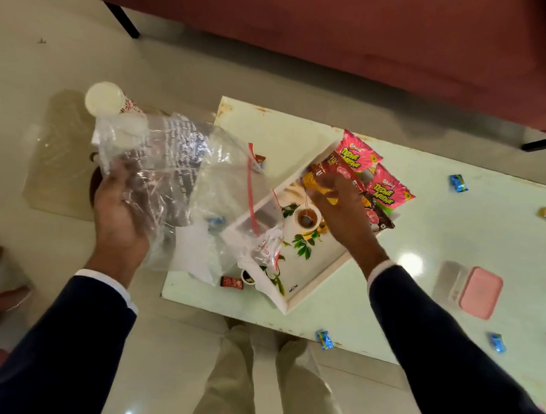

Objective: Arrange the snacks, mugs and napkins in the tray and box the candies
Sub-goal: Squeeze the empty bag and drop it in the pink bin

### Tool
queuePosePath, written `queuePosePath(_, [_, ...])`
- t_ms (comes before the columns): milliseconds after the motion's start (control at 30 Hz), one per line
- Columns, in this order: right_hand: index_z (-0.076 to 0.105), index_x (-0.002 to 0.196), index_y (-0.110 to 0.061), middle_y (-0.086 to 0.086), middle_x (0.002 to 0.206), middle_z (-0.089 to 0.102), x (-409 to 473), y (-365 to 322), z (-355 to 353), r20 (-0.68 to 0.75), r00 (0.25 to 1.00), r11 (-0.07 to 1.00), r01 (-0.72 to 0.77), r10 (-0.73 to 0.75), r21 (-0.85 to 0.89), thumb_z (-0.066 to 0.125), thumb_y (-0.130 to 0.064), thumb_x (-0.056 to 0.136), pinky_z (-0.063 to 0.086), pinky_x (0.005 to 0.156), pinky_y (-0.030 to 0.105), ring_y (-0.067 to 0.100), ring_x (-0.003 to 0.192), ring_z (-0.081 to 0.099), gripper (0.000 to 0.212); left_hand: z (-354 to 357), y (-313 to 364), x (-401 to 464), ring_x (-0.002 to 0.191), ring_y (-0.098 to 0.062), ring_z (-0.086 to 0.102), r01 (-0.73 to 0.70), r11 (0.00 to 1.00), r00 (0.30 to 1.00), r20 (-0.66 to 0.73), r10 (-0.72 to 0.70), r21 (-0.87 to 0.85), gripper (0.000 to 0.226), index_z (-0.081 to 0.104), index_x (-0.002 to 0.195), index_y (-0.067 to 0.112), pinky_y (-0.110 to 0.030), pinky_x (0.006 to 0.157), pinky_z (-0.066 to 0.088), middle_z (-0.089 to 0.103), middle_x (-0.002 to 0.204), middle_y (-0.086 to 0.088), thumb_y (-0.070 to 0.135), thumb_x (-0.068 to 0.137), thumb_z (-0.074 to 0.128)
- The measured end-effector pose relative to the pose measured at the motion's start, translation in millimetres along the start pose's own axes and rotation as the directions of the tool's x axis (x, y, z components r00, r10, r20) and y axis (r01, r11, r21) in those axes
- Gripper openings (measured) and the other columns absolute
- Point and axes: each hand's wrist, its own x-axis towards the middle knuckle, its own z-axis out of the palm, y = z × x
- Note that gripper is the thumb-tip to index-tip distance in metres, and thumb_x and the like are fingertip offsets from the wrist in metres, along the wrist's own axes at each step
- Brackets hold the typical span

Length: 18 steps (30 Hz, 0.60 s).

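Curled around a yellow-and-red snack packet (pixel 326 182), the right hand (pixel 342 210) sets it down in the upper corner of the tray (pixel 308 278), at the centre of the frame, against two pink packets (pixel 374 173) already lying there; a darker packet (pixel 378 218) shows just below them. The left hand (pixel 119 214), at centre left, grips a clear plastic bag (pixel 173 176) with a red zip strip, held up over the left end of the table (pixel 406 305). Through the plastic I can make out a white cup with a red pattern (pixel 110 102) near the top of the bag, and something white lower down that may be napkins, though I cannot tell for sure.

As I judge it, the job is in its early part. Snacks are going into the tray, but no real mug stands in it; the tea cup there is only the tray's printed picture. Candies (pixel 458 183) lie scattered along the right side of the table and its near edge, none boxed. At the right, the pink-lidded box (pixel 478 292) sits apart from them; whether its lid is on I cannot say.
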Motion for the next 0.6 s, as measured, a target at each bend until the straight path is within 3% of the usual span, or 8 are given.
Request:
queuePosePath(67, [0.052,0.136,-0.026,0.0,0.138,0.053,-29,-22,11,0.186,0.982,0.966,-0.076,0.03,0.248,0.066,-0.048,0.091,0.051,0.085,0.022,0.02,0.123,0.057,0.052,11,9,-10,0.08,-0.018,0.069,-0.032,0.999,0.998,0.055,0.034,-0.028,0.033,0.061,0.123,0.01,-0.029,0.065,0.059,0.061,0.108,-0.008,0.034,0.103,0.052])
queuePosePath(200, [0.029,0.15,-0.048,-0.018,0.152,0.035,-69,-64,31,0.361,0.927,0.903,-0.068,-0.1,0.424,0.065,-0.066,0.077,0.036,0.103,0.011,-0.004,0.133,0.04,0.083,43,12,-39,0.082,-0.019,0.074,0.103,0.994,0.979,0.178,-0.097,-0.028,0.028,0.076,0.103,0.025,-0.037,0.072,0.062,0.076,0.095,0.001,0.036,0.103,0.051])
queuePosePath(300, [0.018,0.155,-0.044,-0.021,0.16,0.025,-82,-84,36,0.402,0.906,0.895,-0.065,-0.133,0.441,0.068,-0.052,0.084,0.028,0.115,0.023,-0.004,0.143,0.027,0.087,74,-2,-63,0.08,-0.026,0.073,0.255,0.966,0.92,0.301,-0.253,0.034,0.041,0.073,0.118,0.016,-0.042,0.079,0.061,0.078,0.092,-0.007,0.04,0.1,0.044])
queuePosePath(400, [0.031,0.137,-0.055,-0.037,0.132,0.054,-86,-82,17,0.412,0.895,0.824,-0.099,-0.171,0.558,0.075,-0.024,0.087,0.049,0.095,0.014,-0.013,0.119,0.055,0.074,93,-17,-83,0.095,-0.037,0.071,0.378,0.925,0.857,0.363,-0.366,0.039,0.052,0.057,0.14,0.005,-0.05,0.099,0.053,0.074,0.102,-0.023,0.039,0.106,0.038])
queuePosePath(467, [0.043,0.144,-0.031,-0.011,0.132,0.065,-86,-71,0,0.377,0.915,0.838,-0.091,-0.142,0.538,0.076,-0.009,0.087,0.055,0.098,0.034,0.009,0.119,0.064,0.069,100,-24,-90,0.106,-0.042,0.067,0.393,0.918,0.824,0.425,-0.375,0.048,0.05,0.052,0.146,0.01,-0.056,0.103,0.048,0.068,0.116,-0.028,0.037,0.104,0.045])
queuePosePath(533, [0.049,0.141,-0.007,0.018,0.131,0.065,-87,-57,-19,0.33,0.936,0.847,-0.076,-0.121,0.526,0.065,-0.001,0.094,0.057,0.091,0.049,0.027,0.11,0.068,0.05,112,-31,-98,0.113,-0.037,0.068,0.211,0.957,0.844,0.457,-0.282,0.201,0.051,0.047,0.148,0.017,-0.054,0.097,0.055,0.065,0.13,-0.02,0.027,0.1,0.057])
queuePosePath(567, [0.05,0.139,-0.004,0.024,0.128,0.065,-88,-48,-29,0.325,0.939,0.844,-0.085,-0.109,0.53,0.056,0.004,0.098,0.06,0.082,0.048,0.031,0.102,0.07,0.042,119,-35,-102,0.119,-0.033,0.066,0.03,0.935,0.877,0.439,-0.195,0.354,0.059,0.04,0.151,0.019,-0.051,0.097,0.057,0.061,0.137,-0.015,0.023,0.097,0.063])
queuePosePath(600, [0.049,0.14,-0.004,0.024,0.125,0.066,-90,-40,-37,0.335,0.939,0.838,-0.123,-0.074,0.531,0.047,0.007,0.101,0.063,0.072,0.047,0.033,0.093,0.073,0.041,123,-37,-106,0.127,-0.028,0.06,-0.18,0.842,0.902,0.426,-0.064,0.508,0.069,0.034,0.154,0.019,-0.047,0.1,0.056,0.054,0.145,-0.011,0.02,0.094,0.069])
